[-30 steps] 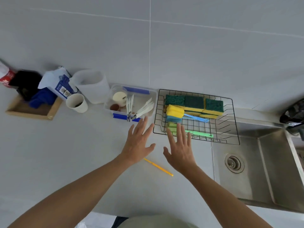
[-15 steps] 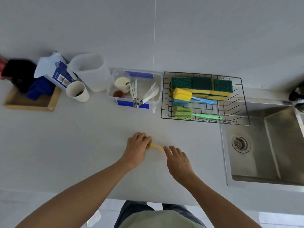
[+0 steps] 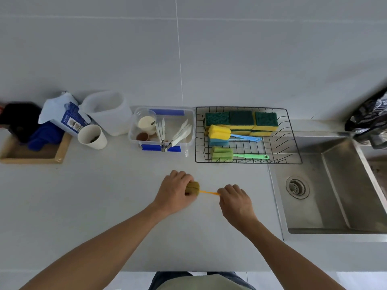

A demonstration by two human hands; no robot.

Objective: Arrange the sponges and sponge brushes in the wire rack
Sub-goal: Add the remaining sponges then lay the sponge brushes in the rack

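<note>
A sponge brush (image 3: 193, 188) with an olive-yellow head and a thin orange handle lies across the counter in front of me. My left hand (image 3: 174, 190) grips its sponge head. My right hand (image 3: 235, 200) pinches the far end of the handle. Behind them stands the black wire rack (image 3: 293, 147). It holds three green-and-yellow sponges (image 3: 241, 120) along the back, a yellow sponge brush with a blue handle (image 3: 219, 131) resting on a blue sponge (image 3: 217, 141), and a green sponge brush (image 3: 223, 152) at the front.
A clear plastic tub (image 3: 189, 124) with white utensils and a small cup sits left of the rack. Further left are a white jug (image 3: 109, 111), a paper cup (image 3: 92, 136), a blue-and-white packet and a wooden tray (image 3: 60, 151). A steel sink (image 3: 335, 189) lies to the right.
Both hands drew back from the rack toward me and closed on the orange-handled brush, left on the head, right on the handle. The brush now lies more level.
</note>
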